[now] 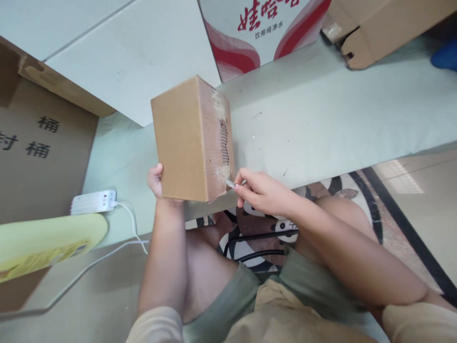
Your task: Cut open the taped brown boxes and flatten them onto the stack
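The right hand (262, 193) is pinched closed on a small silver metal blade (233, 183), whose tip touches the lower end of the taped seam on a small brown cardboard box (185, 140). That seam face is scuffed, with torn tape residue and exposed corrugation running down its middle. The left hand (156, 180) grips the box from the opposite side at its lower left corner, thumb showing against the plain face, the fingers hidden behind. The box stands tilted on the near edge of the pale green worktop (321, 128), right above the person's lap.

Further out on the worktop, a white power strip (93, 201) with a white cable lies to the left, near a large brown carton with black characters (39, 157). At the far edge stand a white carton with red printing (264, 33) and an open brown cardboard carton (385, 28).
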### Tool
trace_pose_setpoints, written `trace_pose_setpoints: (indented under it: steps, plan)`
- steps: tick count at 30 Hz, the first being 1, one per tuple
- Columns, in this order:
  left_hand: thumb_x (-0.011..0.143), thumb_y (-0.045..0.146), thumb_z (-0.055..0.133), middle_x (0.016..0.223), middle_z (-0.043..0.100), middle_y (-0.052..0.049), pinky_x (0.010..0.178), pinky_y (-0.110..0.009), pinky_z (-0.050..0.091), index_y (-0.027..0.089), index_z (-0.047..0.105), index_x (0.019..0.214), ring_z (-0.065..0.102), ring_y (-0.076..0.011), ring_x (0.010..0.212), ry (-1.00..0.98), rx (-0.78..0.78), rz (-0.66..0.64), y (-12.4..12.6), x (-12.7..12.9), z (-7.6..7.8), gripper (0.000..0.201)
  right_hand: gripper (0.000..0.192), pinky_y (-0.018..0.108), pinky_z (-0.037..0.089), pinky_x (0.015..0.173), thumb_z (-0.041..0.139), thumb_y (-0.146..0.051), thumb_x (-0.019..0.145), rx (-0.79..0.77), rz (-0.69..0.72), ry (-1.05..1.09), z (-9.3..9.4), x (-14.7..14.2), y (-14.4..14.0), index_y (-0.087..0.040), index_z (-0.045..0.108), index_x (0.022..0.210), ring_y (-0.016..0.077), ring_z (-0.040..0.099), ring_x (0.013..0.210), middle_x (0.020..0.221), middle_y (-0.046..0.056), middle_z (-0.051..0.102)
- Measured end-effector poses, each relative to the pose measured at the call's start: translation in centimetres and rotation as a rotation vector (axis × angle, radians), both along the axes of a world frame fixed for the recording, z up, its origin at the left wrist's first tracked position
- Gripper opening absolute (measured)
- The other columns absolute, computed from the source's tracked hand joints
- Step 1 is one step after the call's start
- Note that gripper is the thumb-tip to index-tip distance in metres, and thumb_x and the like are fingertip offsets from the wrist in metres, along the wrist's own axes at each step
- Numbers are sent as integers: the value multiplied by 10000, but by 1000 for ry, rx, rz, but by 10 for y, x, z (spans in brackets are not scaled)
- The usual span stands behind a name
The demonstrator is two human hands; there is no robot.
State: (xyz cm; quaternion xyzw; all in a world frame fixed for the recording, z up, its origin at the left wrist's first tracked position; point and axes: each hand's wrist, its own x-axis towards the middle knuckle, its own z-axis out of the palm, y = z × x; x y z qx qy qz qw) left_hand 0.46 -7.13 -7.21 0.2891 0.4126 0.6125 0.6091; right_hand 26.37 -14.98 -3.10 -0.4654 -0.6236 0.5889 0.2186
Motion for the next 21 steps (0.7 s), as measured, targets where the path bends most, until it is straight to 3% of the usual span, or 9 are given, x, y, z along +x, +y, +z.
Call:
trace_pose_setpoints:
  steps: [9, 14, 21]
  plan:
    - [687, 380, 695, 887, 804, -43, 854, -332, 593, 163, 743, 957, 740, -219, 855, -84, -36, 24, 2, 8, -3, 350, 106, 309, 423, 713, 438, -199, 974, 46, 12, 21, -3, -3, 0, -253, 390, 896, 183, 676, 727, 755, -2, 732]
    - [692, 426, 736, 902, 801, -24, 862, -346, 610, 200, 754, 928, 741, -229, 885, -64, 6, 38, 3, 3, -3, 328, 114, 292, 391, 668, 463, -272, 985, 49, -63, 54, -3, -3, -2, -255, 391, 900, 159, 628, 650, 720, -21, 735]
    - [724, 474, 728, 1046, 808, -33, 983, -418, 597, 256, 765, 935, 712, -286, 1145, -46, 52, 20, 6, 2, -3, 306, 124, 277, 378, 578, 474, -340, 979, 78, -167, 146, -9, 1, -1, -248, 422, 914, 110, 498, 486, 700, -34, 729]
